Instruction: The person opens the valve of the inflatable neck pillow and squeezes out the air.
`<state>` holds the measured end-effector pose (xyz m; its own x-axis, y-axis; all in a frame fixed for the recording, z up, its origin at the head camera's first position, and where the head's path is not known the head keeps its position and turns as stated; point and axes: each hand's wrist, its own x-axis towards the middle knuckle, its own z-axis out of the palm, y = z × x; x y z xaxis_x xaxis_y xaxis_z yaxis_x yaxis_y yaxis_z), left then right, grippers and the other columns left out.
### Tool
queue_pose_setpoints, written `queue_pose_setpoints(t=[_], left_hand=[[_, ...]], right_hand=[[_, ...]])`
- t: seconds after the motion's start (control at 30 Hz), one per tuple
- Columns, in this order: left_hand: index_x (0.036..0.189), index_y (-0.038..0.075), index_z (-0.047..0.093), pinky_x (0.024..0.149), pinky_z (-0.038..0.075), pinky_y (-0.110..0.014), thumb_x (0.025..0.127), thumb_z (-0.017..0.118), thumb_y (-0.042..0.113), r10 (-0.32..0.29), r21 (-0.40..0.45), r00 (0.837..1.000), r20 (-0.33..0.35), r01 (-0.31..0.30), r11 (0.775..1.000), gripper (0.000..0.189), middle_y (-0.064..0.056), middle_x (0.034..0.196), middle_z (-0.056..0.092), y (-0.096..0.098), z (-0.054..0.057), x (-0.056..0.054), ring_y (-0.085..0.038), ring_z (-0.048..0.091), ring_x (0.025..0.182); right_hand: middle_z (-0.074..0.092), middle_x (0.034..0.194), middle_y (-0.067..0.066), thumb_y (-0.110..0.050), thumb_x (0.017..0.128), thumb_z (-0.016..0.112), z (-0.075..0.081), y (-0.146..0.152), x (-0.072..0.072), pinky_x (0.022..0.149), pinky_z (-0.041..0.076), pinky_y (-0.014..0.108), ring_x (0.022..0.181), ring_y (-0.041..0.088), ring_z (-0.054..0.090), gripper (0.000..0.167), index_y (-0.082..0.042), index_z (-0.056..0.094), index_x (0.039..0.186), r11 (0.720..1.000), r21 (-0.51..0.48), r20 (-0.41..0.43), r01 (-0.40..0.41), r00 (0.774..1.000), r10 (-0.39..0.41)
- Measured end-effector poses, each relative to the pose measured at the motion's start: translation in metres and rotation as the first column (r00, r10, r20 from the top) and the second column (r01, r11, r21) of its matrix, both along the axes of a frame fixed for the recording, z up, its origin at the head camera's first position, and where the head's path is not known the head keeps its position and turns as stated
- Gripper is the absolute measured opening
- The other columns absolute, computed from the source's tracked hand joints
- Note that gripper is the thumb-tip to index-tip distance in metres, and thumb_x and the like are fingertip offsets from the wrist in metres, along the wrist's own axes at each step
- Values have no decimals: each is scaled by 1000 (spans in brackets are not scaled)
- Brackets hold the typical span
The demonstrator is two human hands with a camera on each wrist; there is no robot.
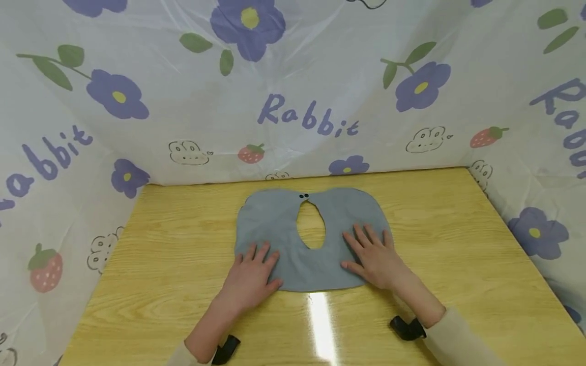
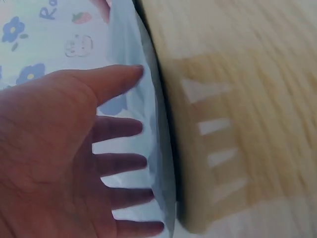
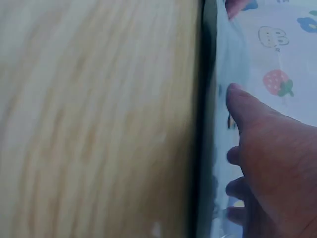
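A grey-blue cloth bib (image 1: pixel 270 216) lies spread flat on the wooden table (image 1: pixel 183 229). Its oval neck hole shows the wood beneath, and two small black snaps (image 1: pixel 304 195) sit where the neck ends meet at the top. My left hand (image 1: pixel 249 279) rests on the bib's lower left part with fingers spread. On the lower right part lies my right hand (image 1: pixel 375 259), its fingers straight and apart. In the left wrist view, the fingertips (image 2: pixel 133 128) touch the cloth. The right wrist view shows the right hand (image 3: pixel 272 158) against the bib (image 3: pixel 232 54) from the side.
A white cloth (image 1: pixel 311 76) printed with flowers, strawberries and the word Rabbit hangs behind the table and along both sides. Black straps or mounts (image 1: pixel 407 328) sit at both wrists. Light reflects off the wood in front of the bib.
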<state>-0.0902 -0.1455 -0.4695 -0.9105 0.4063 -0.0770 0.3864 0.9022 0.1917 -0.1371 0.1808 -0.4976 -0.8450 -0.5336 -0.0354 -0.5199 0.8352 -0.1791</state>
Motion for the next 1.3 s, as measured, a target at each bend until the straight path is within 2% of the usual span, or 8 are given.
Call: queue_pose_setpoints(t=[0.1,0.2,0.3,0.4,0.6,0.9,1.13,1.3], left_hand=[[150,12,55,109,34,-68,98,69,43,-69,16,997,23,69,997,62,-20,159,40,6,7,6,-48,32,146],[154,15,51,110,35,-65,101,64,44,-162,28,986,31,161,987,61,-18,161,37,15,12,13,-45,30,148],[155,17,50,110,37,-63,102,62,45,-237,24,971,29,237,971,61,-15,162,36,25,14,19,-43,29,149],[155,19,49,110,38,-62,102,61,47,-276,6,961,32,276,961,61,-13,163,35,33,11,24,-40,29,150],[155,21,49,110,38,-62,102,60,50,-291,-33,956,43,293,956,62,-13,164,34,41,3,29,-40,29,150],[153,21,52,109,41,-59,101,61,50,-281,-79,958,51,284,956,61,-13,160,40,44,-6,29,-38,34,148],[155,21,50,108,42,-58,98,64,54,-281,-77,958,64,285,955,67,-13,160,41,45,-6,29,-39,35,147],[154,22,51,107,43,-58,97,65,54,-280,-69,955,95,286,956,67,-13,159,42,45,-5,23,-40,37,146]], right_hand=[[27,164,25,-55,102,55,5,-4,8,110,15,78,150,48,23,77,-8,36,160,998,-58,-3,-26,1000,26],[24,165,24,-56,102,54,10,-8,17,111,18,76,151,47,20,77,-11,35,161,992,-110,20,-61,998,64],[21,167,21,-57,102,53,12,-13,28,112,22,74,152,45,18,77,-14,33,163,987,-112,47,-111,992,116],[18,168,18,-57,102,52,11,-18,39,112,24,73,153,43,16,76,-18,31,164,980,-109,69,-165,982,173],[16,170,13,-59,102,49,3,-26,52,113,24,71,155,39,14,73,-22,33,163,969,-115,76,-220,970,229],[13,170,10,-62,102,45,-2,-30,55,114,23,69,156,37,9,73,-24,33,163,970,-55,114,-236,964,241],[19,169,13,-64,102,43,-1,-31,56,113,25,71,154,41,15,75,-21,34,163,968,-27,101,-249,963,250],[17,169,13,-66,101,43,0,-33,55,114,21,71,154,41,13,78,-21,32,163,971,-19,125,-240,963,241]])
